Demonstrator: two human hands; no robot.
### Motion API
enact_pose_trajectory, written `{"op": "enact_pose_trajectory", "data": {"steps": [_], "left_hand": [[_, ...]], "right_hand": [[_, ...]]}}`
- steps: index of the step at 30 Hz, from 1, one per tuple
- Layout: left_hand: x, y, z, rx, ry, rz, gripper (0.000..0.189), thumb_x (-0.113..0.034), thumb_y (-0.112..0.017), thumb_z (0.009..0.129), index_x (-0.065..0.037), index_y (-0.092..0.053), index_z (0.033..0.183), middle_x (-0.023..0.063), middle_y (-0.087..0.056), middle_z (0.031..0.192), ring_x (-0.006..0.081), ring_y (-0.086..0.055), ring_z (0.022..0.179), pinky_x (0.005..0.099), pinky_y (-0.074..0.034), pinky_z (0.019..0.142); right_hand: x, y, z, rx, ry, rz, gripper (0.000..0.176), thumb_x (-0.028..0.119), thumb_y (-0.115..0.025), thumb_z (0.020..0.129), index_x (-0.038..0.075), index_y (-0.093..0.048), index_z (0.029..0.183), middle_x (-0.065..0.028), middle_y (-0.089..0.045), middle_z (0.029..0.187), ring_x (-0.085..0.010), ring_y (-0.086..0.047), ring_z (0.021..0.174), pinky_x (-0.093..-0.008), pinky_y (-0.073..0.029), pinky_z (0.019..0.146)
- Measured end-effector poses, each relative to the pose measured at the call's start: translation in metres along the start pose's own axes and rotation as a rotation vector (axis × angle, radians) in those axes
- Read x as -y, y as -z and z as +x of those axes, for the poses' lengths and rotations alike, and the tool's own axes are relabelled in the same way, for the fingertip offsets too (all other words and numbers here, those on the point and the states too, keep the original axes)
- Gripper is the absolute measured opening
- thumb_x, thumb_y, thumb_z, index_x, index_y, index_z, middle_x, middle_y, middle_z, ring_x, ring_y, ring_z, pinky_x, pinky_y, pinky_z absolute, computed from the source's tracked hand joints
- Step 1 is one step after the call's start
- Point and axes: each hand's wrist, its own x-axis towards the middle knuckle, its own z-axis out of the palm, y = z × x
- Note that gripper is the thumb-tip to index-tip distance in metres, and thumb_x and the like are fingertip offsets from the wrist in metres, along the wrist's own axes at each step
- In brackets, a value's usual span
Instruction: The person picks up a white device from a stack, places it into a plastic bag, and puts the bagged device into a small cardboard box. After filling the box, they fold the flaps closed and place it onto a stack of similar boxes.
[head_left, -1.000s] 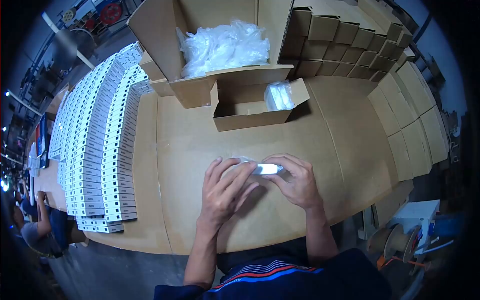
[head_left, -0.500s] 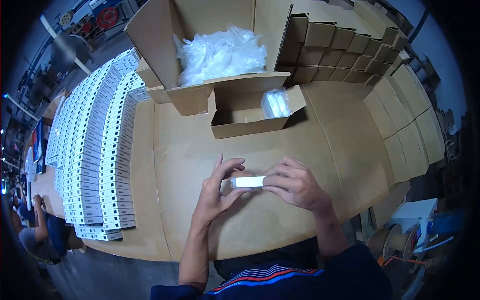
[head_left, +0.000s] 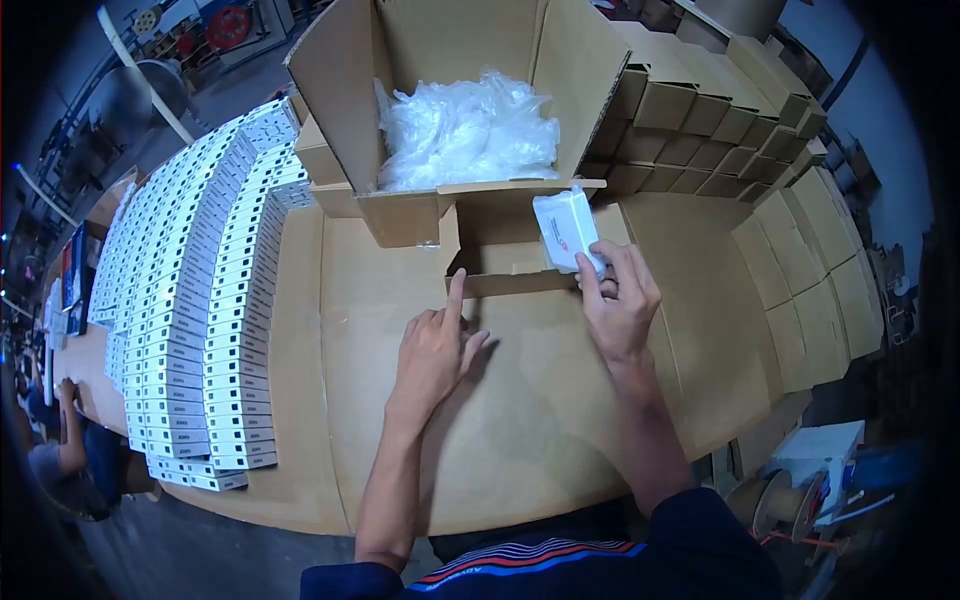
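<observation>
A flat white box (head_left: 568, 228) in a clear plastic wrap stands tilted above the right end of a small open cardboard box (head_left: 515, 284). My right hand (head_left: 618, 298) grips its lower right corner between thumb and fingers. My left hand (head_left: 437, 348) is just in front of the small box's left corner, index finger stretched forward, thumb apart, holding nothing. Whatever lies in the small box behind the white box is hidden.
Behind stands a large open carton (head_left: 400, 219) of clear plastic bags (head_left: 465, 130). Long rows of white boxes (head_left: 235, 350) fill the left side. Folded brown cartons (head_left: 690, 115) are stacked at back right, more (head_left: 815, 270) at right. A person (head_left: 75, 450) sits far left.
My right hand has carried the white box forward and up to the small cardboard box. My left hand has let go of it and moved forward, index finger extended. The view has shifted slightly.
</observation>
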Motion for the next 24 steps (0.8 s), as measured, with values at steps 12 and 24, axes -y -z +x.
{"op": "enact_pose_trajectory", "data": {"steps": [12,24], "left_hand": [[-0.009,0.0,-0.004,0.065,0.07,0.143,0.098,-0.031,-0.077,0.09,-0.003,-0.018,0.164,0.0095,-0.072,0.089,0.028,-0.067,0.084,0.042,-0.052,0.088],[0.004,0.023,-0.011,0.102,0.108,-0.144,0.092,-0.03,-0.075,0.092,-0.009,-0.022,0.164,0.0145,-0.071,0.096,0.0341,-0.067,0.088,0.0442,-0.052,0.089]], "right_hand": [[-0.024,-0.036,-0.004,0.088,-0.051,-0.224,0.014,0.0,-0.079,0.082,-0.002,-0.068,0.091,-0.016,-0.061,0.081,-0.0335,-0.063,0.069,-0.0431,-0.05,0.062],[0.002,-0.037,-0.014,0.351,-0.217,-0.491,0.032,0.025,-0.061,0.101,0.001,-0.071,0.12,-0.0165,-0.058,0.134,-0.0419,-0.067,0.104,-0.0502,-0.056,0.085]]}}
